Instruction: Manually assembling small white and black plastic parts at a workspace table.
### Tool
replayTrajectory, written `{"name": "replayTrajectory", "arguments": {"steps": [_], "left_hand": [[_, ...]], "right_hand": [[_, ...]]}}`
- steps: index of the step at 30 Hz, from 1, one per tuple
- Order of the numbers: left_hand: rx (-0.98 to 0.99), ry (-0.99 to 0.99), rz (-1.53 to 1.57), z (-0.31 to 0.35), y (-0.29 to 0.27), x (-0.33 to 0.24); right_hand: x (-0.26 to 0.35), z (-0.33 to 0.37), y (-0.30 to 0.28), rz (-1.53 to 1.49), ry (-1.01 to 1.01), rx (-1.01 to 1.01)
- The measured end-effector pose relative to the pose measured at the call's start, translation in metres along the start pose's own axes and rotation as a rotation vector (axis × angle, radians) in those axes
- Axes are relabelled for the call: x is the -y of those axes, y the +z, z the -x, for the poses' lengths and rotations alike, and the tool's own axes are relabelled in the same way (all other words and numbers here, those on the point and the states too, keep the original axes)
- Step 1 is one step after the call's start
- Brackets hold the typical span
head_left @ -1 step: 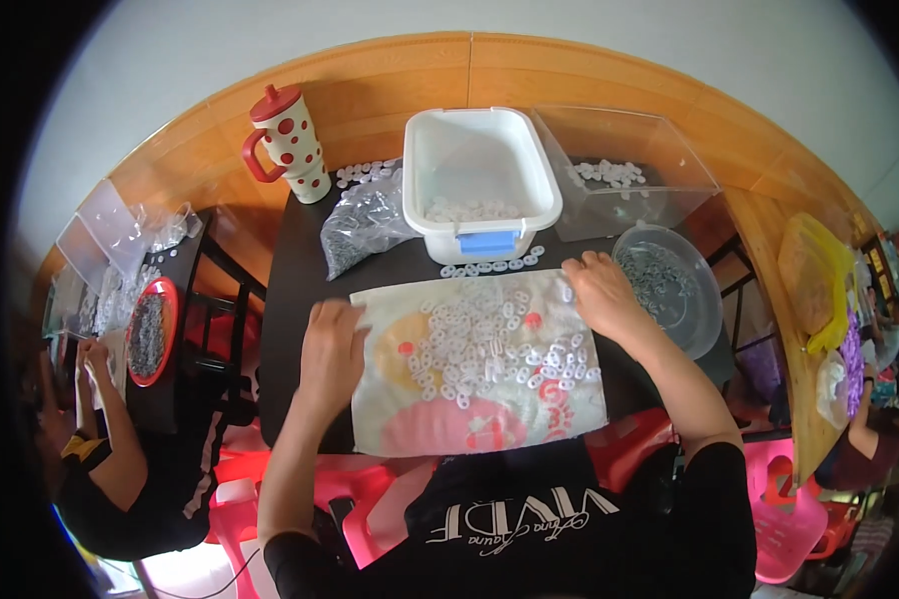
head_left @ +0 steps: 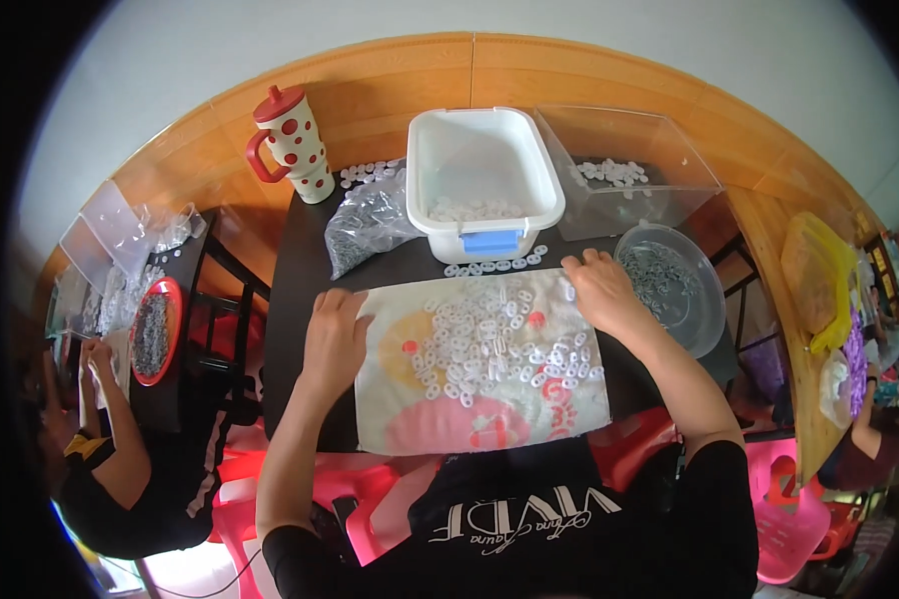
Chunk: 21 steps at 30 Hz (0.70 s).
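A cream towel (head_left: 410, 399) printed with yellow and pink shapes lies spread over the near part of the dark table. Many small white oval plastic pieces with two holes (head_left: 469, 349) are scattered and heaped on its middle and right. At the towel's far left corner my left hand (head_left: 335, 339) is closed, its fingers curled over the edge. My right hand (head_left: 604, 293) pinches the far right corner, with a white piece lying next to its fingers. Just beyond the towel, a row of the same white pieces (head_left: 489, 267) rests in front of a white plastic bin (head_left: 549, 215).
Past the towel stand a clear bag of grey bits (head_left: 370, 225), a spotted tumbler (head_left: 300, 150) and a clear acrylic box (head_left: 669, 200). A round clear tub (head_left: 704, 299) of small grey parts sits by my right forearm. Another person's arms (head_left: 120, 439) work at the left table.
The fingers of my left hand have come in onto the towel's far left corner. My right hand keeps its place at the other corner, and the view has shifted slightly.
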<state>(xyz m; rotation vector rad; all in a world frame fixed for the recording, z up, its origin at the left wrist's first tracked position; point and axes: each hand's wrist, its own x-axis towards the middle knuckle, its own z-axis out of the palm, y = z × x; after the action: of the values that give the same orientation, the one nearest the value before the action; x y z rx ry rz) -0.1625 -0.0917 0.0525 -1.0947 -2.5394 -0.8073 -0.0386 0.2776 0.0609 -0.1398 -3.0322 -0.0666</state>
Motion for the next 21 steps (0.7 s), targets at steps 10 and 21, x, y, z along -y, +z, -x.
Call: {"name": "replayTrajectory", "arguments": {"steps": [10, 21], "left_hand": [[-0.029, 0.079, 0.072, -0.030, 0.037, 0.031], [-0.047, -0.206, 0.540, -0.031, 0.026, -0.001]], "right_hand": [[0.009, -0.009, 0.007, -0.106, -0.050, -0.067], [0.059, -0.009, -0.050, -0.161, -0.346, -0.536]]}}
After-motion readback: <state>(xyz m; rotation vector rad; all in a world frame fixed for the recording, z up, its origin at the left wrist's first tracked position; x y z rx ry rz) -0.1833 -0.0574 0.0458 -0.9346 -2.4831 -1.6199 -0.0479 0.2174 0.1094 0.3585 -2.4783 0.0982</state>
